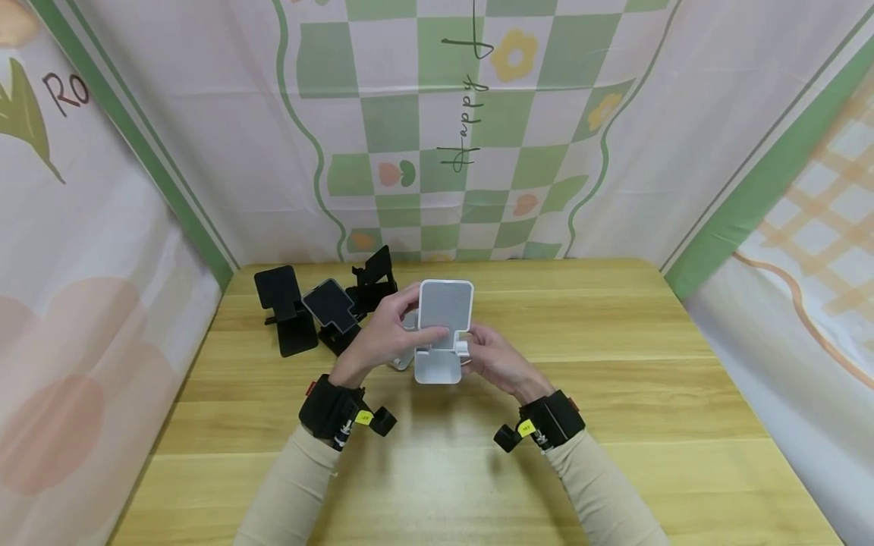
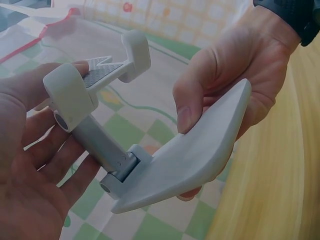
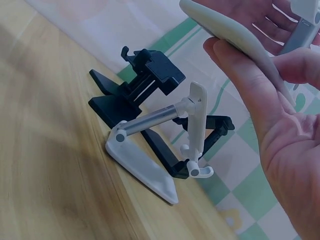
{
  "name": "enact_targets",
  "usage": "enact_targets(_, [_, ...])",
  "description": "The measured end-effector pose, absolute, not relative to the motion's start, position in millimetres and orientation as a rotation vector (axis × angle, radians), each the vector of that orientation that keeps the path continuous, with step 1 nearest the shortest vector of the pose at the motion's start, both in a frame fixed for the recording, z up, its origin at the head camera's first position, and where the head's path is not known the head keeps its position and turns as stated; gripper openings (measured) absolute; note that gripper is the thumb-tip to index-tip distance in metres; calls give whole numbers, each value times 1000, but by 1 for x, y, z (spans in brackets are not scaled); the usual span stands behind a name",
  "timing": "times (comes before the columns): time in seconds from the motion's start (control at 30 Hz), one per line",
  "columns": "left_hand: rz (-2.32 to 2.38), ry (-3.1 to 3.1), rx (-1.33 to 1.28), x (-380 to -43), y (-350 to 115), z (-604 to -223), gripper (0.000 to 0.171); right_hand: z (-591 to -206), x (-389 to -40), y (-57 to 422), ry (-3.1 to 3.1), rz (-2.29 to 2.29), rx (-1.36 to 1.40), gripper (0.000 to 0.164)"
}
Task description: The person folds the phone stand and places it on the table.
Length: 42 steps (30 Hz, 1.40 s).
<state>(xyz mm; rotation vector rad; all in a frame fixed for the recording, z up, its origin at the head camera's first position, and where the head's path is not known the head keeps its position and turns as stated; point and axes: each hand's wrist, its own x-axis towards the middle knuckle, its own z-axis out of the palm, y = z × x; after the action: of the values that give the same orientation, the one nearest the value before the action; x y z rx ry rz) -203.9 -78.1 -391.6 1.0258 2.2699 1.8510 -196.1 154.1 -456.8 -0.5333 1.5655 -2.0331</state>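
Note:
Both hands hold a white folding phone stand [image 1: 445,303] above the middle of the table. My left hand [image 1: 382,331] grips its upper holder, with the thumb across the front and the other fingers behind. My right hand [image 1: 501,359] pinches the flat base [image 2: 187,150] between thumb and fingers, as the left wrist view shows. A grey arm [image 2: 102,145] joins the base to the holder at a hinge. Behind the left hand a second white phone stand [image 3: 142,167] stands unfolded on the table, mostly hidden in the head view.
Several black phone stands stand at the back left of the wooden table [image 1: 614,379]: one at far left [image 1: 278,292], one beside it [image 1: 330,305], another farther back [image 1: 374,273]. A patterned cloth [image 1: 451,121] hangs behind the table.

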Motion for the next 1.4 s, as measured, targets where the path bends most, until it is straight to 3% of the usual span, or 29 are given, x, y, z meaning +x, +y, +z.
enact_targets(0.93, [1854, 2318, 1008, -204, -74, -395, 50, -460, -196, 156, 1546, -2043, -522, 57])
enact_targets(1.4, [1871, 2387, 1056, -206, -74, -399, 39, -464, -197, 153, 1518, -2020, -592, 57])
